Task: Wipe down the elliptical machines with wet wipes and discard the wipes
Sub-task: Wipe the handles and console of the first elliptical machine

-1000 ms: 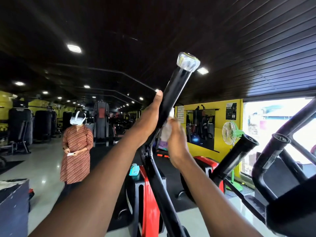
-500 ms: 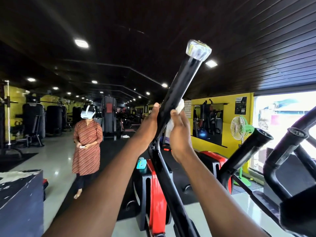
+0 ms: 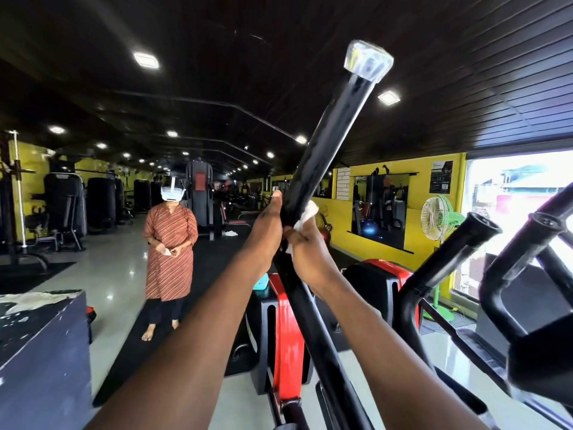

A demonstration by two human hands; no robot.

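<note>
Wiping the elliptical handlebar, both hands raised on the bar.

The left hand (image 3: 266,231) wraps the black handlebar (image 3: 325,156) at its lower grip section, apparently to steady the bar. Just beside it, the right hand (image 3: 305,246) closes its fingers (image 3: 294,235) around the white wet wipe (image 3: 307,214), pressing it against the bar's right side. Beyond, a person in an orange garment (image 3: 169,243) stands on the gym floor (image 3: 108,280).

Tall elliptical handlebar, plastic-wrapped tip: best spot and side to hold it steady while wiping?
Hold the handlebar low on its bare black shaft, where the left hand holds it, coming from the left. The bar leans up and right, and the right hand works the wet wipe opposite.
</note>
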